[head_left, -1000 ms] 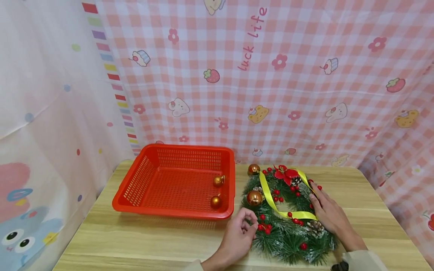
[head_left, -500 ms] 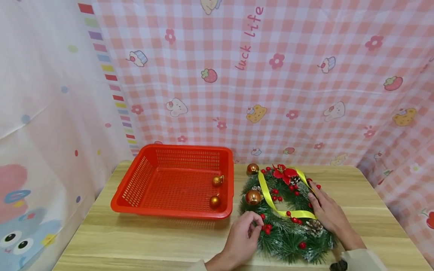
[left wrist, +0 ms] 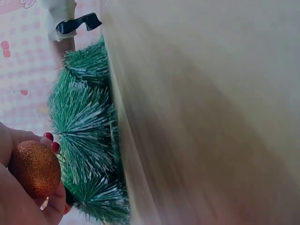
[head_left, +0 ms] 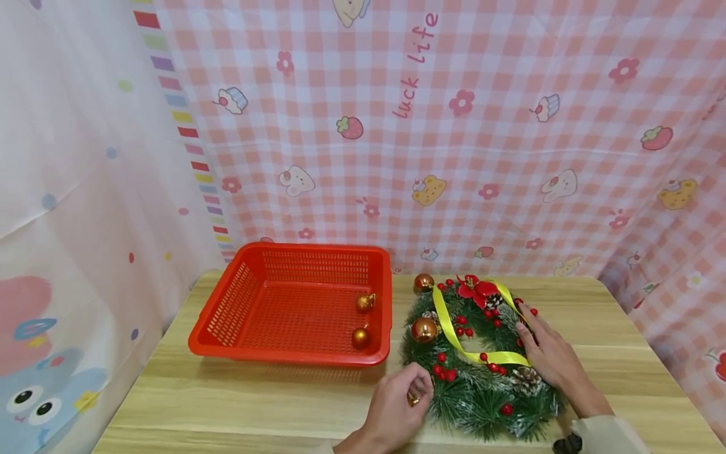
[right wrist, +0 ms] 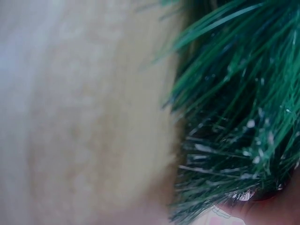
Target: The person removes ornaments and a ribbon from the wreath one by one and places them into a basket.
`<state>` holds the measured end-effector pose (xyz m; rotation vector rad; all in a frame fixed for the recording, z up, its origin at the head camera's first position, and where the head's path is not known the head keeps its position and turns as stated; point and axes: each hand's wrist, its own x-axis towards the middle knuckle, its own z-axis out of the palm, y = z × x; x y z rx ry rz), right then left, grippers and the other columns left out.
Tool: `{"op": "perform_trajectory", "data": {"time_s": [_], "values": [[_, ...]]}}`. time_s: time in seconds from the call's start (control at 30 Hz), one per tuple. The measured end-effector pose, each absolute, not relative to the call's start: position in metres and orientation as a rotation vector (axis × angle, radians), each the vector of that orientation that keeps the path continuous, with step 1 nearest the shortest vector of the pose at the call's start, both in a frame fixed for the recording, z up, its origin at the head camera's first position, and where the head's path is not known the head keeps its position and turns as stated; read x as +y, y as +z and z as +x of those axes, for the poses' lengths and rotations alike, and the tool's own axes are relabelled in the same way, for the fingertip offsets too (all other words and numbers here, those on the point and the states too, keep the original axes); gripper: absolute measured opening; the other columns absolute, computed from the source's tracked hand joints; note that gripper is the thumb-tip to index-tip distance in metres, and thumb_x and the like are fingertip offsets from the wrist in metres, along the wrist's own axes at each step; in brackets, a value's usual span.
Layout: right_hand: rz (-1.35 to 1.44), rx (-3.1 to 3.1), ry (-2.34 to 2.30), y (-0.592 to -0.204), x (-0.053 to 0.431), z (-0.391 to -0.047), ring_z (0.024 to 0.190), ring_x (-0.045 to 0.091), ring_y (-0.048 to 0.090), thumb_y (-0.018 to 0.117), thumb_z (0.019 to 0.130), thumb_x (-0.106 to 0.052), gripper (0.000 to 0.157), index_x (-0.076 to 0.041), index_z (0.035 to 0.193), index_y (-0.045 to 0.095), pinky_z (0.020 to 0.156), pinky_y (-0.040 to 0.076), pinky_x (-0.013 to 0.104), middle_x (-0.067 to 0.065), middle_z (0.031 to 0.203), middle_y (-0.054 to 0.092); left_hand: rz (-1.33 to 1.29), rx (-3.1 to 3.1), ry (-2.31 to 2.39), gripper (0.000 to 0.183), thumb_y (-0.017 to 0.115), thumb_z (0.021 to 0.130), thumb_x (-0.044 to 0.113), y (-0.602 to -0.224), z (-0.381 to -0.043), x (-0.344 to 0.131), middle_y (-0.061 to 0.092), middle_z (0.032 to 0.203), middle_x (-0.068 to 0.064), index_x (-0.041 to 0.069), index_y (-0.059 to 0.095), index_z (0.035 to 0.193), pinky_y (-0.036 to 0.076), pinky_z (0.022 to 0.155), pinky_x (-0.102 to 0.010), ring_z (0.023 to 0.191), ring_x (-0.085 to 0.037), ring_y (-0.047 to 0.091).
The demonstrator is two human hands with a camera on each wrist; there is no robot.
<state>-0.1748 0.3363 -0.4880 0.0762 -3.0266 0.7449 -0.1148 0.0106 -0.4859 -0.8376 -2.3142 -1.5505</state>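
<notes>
Copper-orange and grainy with glitter, a round glitter ball [left wrist: 35, 168] sits in the left hand [head_left: 399, 403], thumb and fingers curled around it; grip narrow, the ball mostly hidden by the hand in the head view. Being round, the ball shows no long axis; which way its cap points cannot be told. Hand and ball are at the near left edge of a green wreath [head_left: 471, 410], right beside a cluster of red berries [head_left: 445, 374]; whether fingertips touch the needles cannot be told. Wreath lies flat on the wooden table [head_left: 255, 410], a roughly round ring, needles frosted white at the tips and fanning outward. A red flower [head_left: 476, 290] marks its far side; a frosted pine cone [head_left: 527, 380] sits near right. Yellow ribbon [head_left: 448, 321] runs toward the person down the left, then bends across to the right. One shiny copper ball [head_left: 425, 330] on the left side, another [head_left: 423, 283] at the far left edge. Right hand [head_left: 553, 362] rests on the wreath's right side, fingers extended and pointing away from the person. Red basket [head_left: 289, 363] to the left, two gold balls [head_left: 361, 338] inside by its right wall.
</notes>
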Motion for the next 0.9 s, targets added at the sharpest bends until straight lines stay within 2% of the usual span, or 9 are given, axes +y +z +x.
{"op": "perform_trajectory", "data": {"time_s": [0.27,0.5,0.7,0.9], "values": [[0.073,-3.036,0.744,-0.489,0.337,-0.175,0.130,0.063,0.031,0.022,0.107,-0.048,0.063,-0.018,0.161,0.007,0.096,0.030,0.075,0.038,0.153,0.025,-0.671,-2.321,-1.888,0.020,0.073,0.083,-0.003,-0.473,-0.114,0.008,0.068,0.079,-0.003,0.014,0.061,0.089,0.048,0.060,-0.018,0.067,0.001,0.059],[0.080,-3.033,0.749,-0.490,0.337,-0.175,0.130,0.064,0.031,0.023,0.107,-0.049,0.063,-0.019,0.161,0.007,0.095,0.030,0.076,0.037,0.153,0.025,-0.621,-2.322,-1.961,0.018,0.072,0.085,0.001,-0.451,-0.116,0.005,0.065,0.083,0.000,0.014,0.061,0.091,0.047,0.062,-0.019,0.069,-0.001,0.060],[0.073,-3.033,0.745,-0.489,0.337,-0.174,0.129,0.064,0.031,0.023,0.107,-0.048,0.063,-0.019,0.161,0.007,0.096,0.030,0.076,0.038,0.153,0.025,-0.571,-2.307,-1.966,0.015,0.071,0.088,0.003,-0.431,-0.123,-0.005,0.067,0.087,-0.006,0.014,0.061,0.093,0.049,0.066,-0.021,0.071,-0.005,0.061],[0.081,-3.018,0.733,-0.489,0.336,-0.174,0.129,0.064,0.032,0.023,0.108,-0.047,0.062,-0.019,0.161,0.006,0.096,0.030,0.075,0.038,0.152,0.026,-0.498,-2.259,-1.945,0.016,0.069,0.087,-0.002,-0.414,-0.139,-0.019,0.068,0.088,-0.009,0.011,0.061,0.093,0.050,0.065,-0.021,0.069,-0.009,0.060]]}}
